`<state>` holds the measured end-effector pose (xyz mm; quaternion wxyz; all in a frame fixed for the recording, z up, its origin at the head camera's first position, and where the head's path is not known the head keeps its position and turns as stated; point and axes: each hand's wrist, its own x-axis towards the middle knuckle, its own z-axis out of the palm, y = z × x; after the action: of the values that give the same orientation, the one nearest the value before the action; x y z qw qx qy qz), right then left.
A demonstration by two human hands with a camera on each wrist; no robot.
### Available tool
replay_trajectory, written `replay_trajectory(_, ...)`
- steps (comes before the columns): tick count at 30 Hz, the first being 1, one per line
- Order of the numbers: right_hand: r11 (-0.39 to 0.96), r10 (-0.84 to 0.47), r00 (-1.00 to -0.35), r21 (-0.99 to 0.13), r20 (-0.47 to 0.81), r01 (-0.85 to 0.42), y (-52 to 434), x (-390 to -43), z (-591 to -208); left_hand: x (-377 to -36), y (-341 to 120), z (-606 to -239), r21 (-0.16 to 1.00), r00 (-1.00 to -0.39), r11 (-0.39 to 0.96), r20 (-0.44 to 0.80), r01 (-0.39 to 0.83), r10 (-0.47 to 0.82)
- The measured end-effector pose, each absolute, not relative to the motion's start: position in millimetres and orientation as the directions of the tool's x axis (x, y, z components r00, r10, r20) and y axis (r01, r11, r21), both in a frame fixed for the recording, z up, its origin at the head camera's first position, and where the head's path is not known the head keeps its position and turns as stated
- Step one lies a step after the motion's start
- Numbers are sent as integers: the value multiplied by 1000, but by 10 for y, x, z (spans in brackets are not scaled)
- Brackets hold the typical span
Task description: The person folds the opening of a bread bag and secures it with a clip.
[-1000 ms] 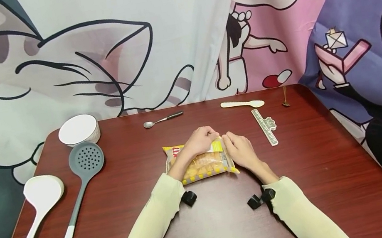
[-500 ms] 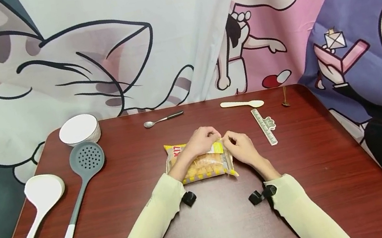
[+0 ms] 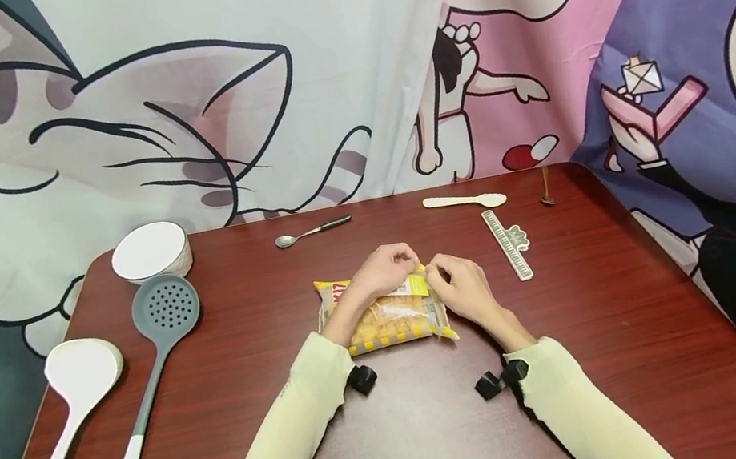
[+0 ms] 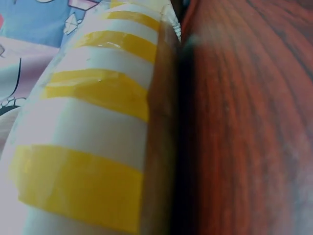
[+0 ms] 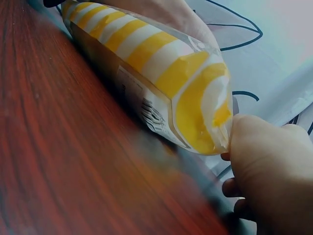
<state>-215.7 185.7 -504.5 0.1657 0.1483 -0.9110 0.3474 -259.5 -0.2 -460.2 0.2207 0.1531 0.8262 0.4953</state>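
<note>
While the yellow-and-white striped plastic snack bag [image 3: 385, 314] lies flat near the middle of the dark red wooden worktop [image 3: 645, 313], both hands meet at its far edge. The left hand [image 3: 382, 272] comes over the bag from the left, with the forearm lying across the bag, and its curled fingers pinch the upper edge of the bag. The right hand [image 3: 460, 287] is at the right corner of the same edge, just beside the left one, and its grip is also closed on the plastic; in the right wrist view the fingers [image 5: 264, 166] touch the sealed end of the bag [image 5: 161, 73]. In the left wrist view, only the striped side of the bag [image 4: 93, 122] resting on the worktop is seen.

To the right of the hands, a pale flat ruler [image 3: 508, 244] lies near, and behind it a cream plastic spoon [image 3: 466, 201]. A small metal spoon with dark handle [image 3: 312, 231] lies behind the bag. Well apart at the left are a white round bowl [image 3: 150, 251], a grey perforated skimmer [image 3: 145, 384] and a white ladle [image 3: 61, 427]. Nothing of these touches the bag or lies between the hands and it.
</note>
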Motion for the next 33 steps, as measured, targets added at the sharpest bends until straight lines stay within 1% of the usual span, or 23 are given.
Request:
replay_trajectory(5, 674, -170, -923, -642, 345, -365, 1872, -2148, -5049, -2597, -22, -4601, 907, -836, 420, -226, 6, 501)
replay_trajectory(12, 577, -113, -950, -759, 291, -301, 1897, -2160, -5045, -2591, -5, -4609, 920, -845, 392, -182, 35, 503)
replay_trajectory(17, 554, -101, -955, -781, 280, -287, 1888, -2157, -5037, -2585, 1, -4607, 914, -852, 400, -157, 66, 499)
replay_trajectory(22, 597, -78, -966, -765, 245, -242, 1832, -2135, -5019, -2571, -6, -4598, 908, -854, 408, -137, 94, 503)
replay_trajectory(25, 601, -86, -961, -756, 263, -260, 1808, -2126, -5029, -2576, -4, -4599, 905, -856, 413, -135, 98, 499)
replay_trajectory(29, 607, -135, -915, -698, 381, -380, 1816, -2133, -5049, -2582, 6, -4609, 900, -863, 427, -143, 90, 484)
replay_trajectory(33, 660, -214, -842, -563, 495, -498, 1845, -2143, -5024, -2570, 27, -4604, 880, -874, 469, -165, 79, 457)
